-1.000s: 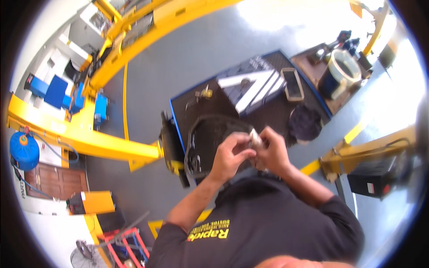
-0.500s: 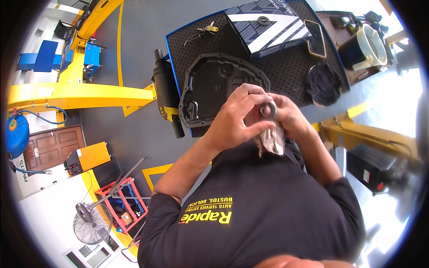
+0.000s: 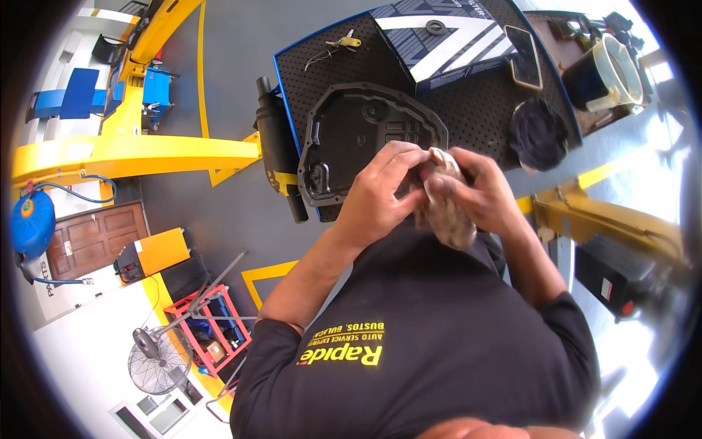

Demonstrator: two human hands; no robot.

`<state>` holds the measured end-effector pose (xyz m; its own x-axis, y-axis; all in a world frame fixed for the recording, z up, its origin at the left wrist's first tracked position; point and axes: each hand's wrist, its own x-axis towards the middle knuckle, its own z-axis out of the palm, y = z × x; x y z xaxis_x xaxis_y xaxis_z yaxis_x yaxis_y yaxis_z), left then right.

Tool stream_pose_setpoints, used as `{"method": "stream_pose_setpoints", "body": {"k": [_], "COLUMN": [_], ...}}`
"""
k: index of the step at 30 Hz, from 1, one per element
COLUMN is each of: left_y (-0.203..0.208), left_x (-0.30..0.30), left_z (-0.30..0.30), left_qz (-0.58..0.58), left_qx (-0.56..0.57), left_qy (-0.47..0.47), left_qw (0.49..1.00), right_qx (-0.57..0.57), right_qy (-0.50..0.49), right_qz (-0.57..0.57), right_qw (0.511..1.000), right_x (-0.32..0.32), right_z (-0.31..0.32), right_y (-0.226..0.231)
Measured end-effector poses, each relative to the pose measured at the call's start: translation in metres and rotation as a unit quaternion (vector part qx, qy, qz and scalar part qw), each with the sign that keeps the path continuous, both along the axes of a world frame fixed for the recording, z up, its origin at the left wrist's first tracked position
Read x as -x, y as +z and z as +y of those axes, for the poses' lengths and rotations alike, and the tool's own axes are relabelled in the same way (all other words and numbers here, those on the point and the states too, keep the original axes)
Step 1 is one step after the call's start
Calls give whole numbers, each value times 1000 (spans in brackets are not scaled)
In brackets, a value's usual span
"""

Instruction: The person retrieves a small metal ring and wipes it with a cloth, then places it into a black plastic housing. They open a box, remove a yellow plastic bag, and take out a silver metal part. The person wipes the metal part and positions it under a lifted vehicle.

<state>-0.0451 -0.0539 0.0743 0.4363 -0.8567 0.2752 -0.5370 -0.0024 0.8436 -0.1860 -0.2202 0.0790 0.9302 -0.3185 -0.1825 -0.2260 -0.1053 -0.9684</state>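
In front of my chest, my right hand (image 3: 486,192) is closed on a crumpled, stained cream rag (image 3: 450,227), its thumb pressing on the cloth. My left hand (image 3: 382,192) faces it, curled in a pinch against the rag's left side. The small grey ring seen in that pinch just before is covered by the rag and fingers. Beyond the left hand lies a black oil pan (image 3: 344,150) with bolt holes along its flange, open side up. Another dark ring (image 3: 435,27) rests on a blue, white and black box (image 3: 446,47).
The perforated black mat (image 3: 475,110) with a blue edge also carries keys (image 3: 349,42), a phone (image 3: 523,58) and a round dark object (image 3: 539,134). A translucent jug (image 3: 614,73) stands at the far right. Yellow lift arms (image 3: 146,155) flank the work table; a fan (image 3: 159,360) stands lower left.
The right hand has brought the rag up and over the ring, which was showing between both hands before. The left hand keeps nearly the same pinch. The whole view has shifted slightly.
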Motion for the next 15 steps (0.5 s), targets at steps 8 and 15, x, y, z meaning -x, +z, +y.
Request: {"method": "stream_pose_setpoints", "body": {"k": [8,15], "left_y": [-3,-7], "left_x": [-1,-4], "left_z": [5,2], "left_qz": [-5,-38], "left_qx": [-48,-115], "left_qy": [-73,-81], "left_qw": [996,989], "right_qx": [-353,115], "right_qy": [11,-4], "right_qz": [18,37], "right_qw": [935,993], "right_x": [2,0], "right_z": [-1,9], "right_y": [-26,-34]}}
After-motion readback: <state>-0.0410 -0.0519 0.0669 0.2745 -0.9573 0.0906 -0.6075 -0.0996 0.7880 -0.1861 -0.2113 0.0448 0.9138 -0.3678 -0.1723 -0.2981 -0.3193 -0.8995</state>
